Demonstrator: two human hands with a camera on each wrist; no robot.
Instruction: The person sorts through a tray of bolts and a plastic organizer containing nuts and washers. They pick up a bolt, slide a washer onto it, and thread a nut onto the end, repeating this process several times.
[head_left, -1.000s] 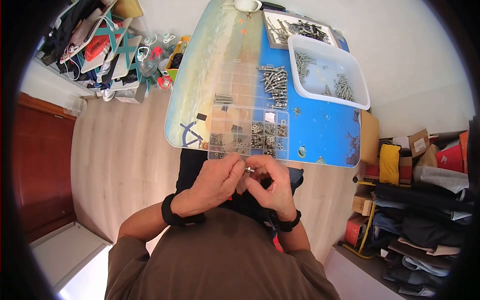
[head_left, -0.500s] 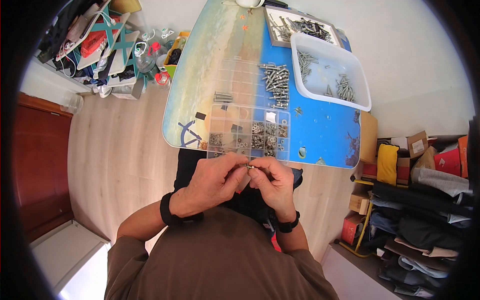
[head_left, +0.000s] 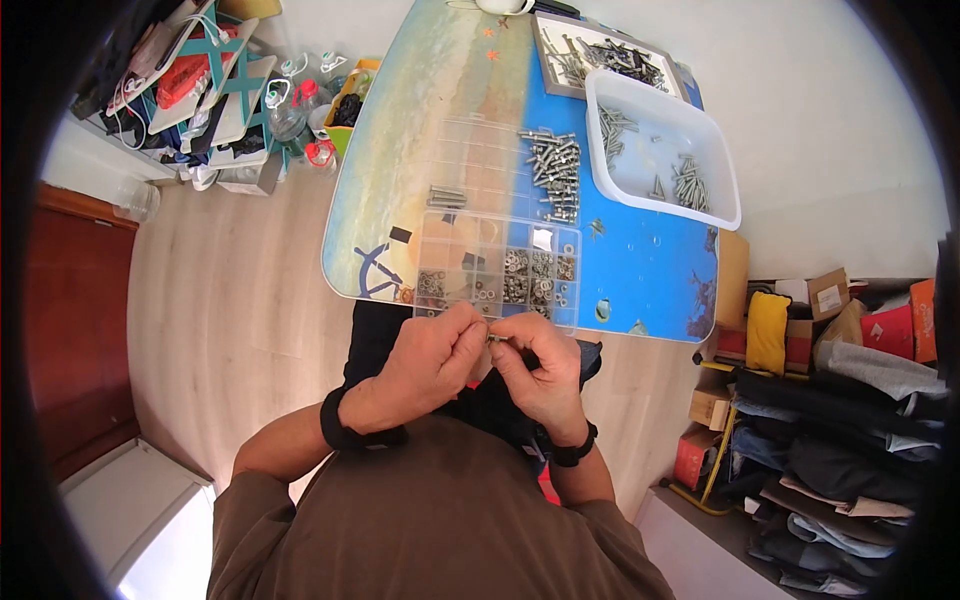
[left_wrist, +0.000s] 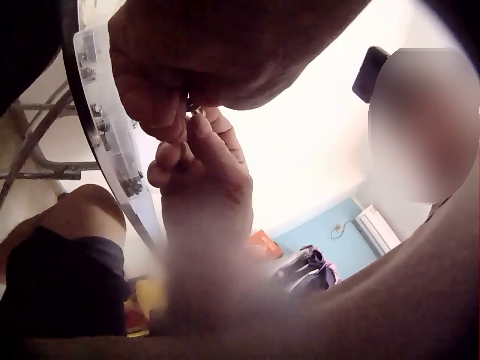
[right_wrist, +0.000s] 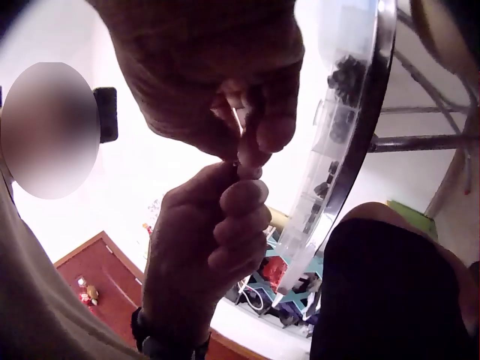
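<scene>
Metal fastener (head_left: 496, 338) — mostly covered, so its exact form is hard to tell — sits between the fingertips of both hands, by the near edge of the desk (head_left: 660, 290). At far left, a cluttered shelf unit (head_left: 232, 120) stands beside plastic bottles (head_left: 288, 125). Next comes the left hand (head_left: 425, 358), thumb and fingers pinching the fastener's left end. Behind it lies a clear compartment box (head_left: 437, 240), nuts and washers (head_left: 540, 272) in several cells; its lid (head_left: 485, 150) is folded back flat, with a few bolts (head_left: 447, 197) lying on the left. The right hand (head_left: 545, 375) pinches the fastener's other end, its fingertips close to the left hand's. Beyond, a heap of bolts (head_left: 555, 175) covers the lid's right part. Farther right are a shallow tray (head_left: 562, 89) of dark screws (head_left: 632, 63) and a white tub (head_left: 670, 212) holding separate groups of screws. Folded clothes (head_left: 825, 440) are stacked at far right.
</scene>
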